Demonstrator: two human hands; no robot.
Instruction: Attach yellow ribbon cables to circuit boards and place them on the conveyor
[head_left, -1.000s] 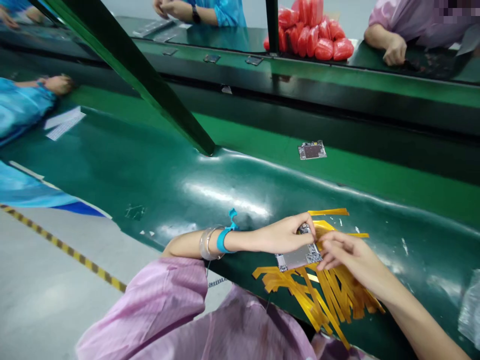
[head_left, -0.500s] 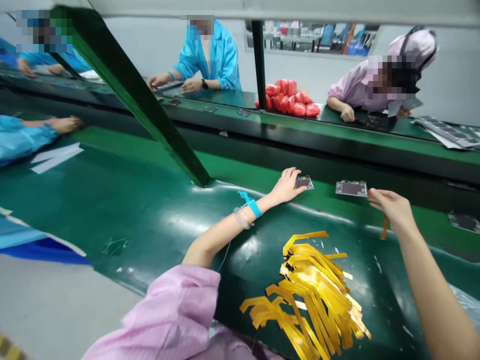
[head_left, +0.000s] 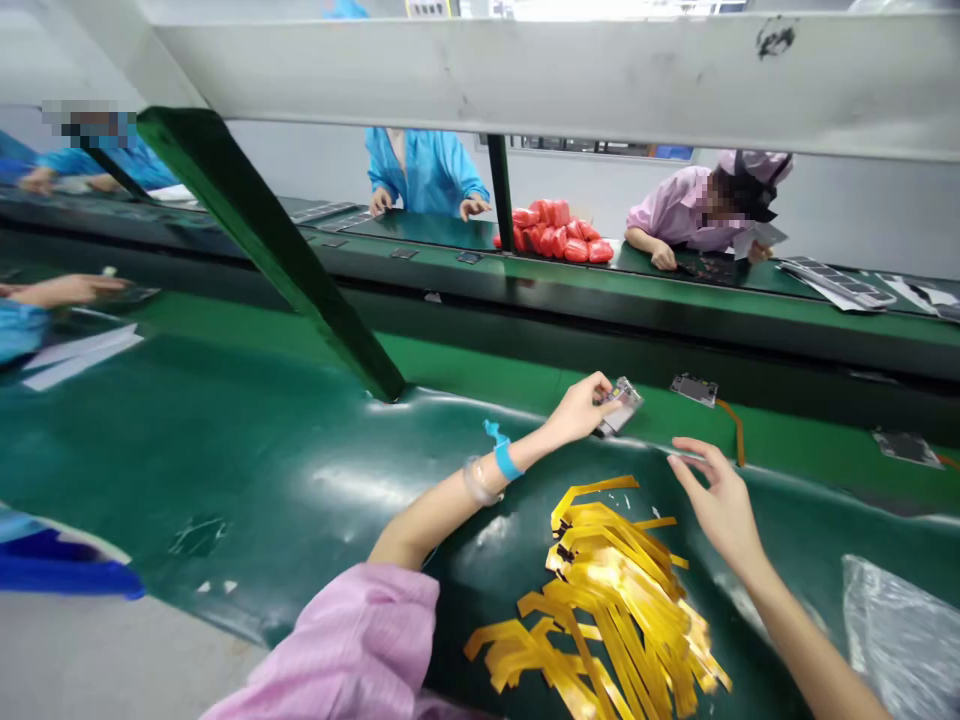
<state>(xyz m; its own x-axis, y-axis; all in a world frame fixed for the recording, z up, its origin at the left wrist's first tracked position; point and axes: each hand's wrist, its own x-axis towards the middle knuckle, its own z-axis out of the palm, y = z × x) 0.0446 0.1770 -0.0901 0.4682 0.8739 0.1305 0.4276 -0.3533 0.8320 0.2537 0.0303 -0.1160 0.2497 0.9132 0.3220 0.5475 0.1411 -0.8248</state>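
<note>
Green bench: left hand pinches small circuit board, likely light, stiff, fragile, best edge-held; right hand open, empty, above yellow tape strips.

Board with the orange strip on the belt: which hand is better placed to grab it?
Right hand: open, empty, just below the board with the orange strip. Left hand already grips another board.

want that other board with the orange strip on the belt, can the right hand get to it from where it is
Probably yes: the right hand is open and empty, and the board lies just beyond its fingertips on the belt with nothing between them.
</note>
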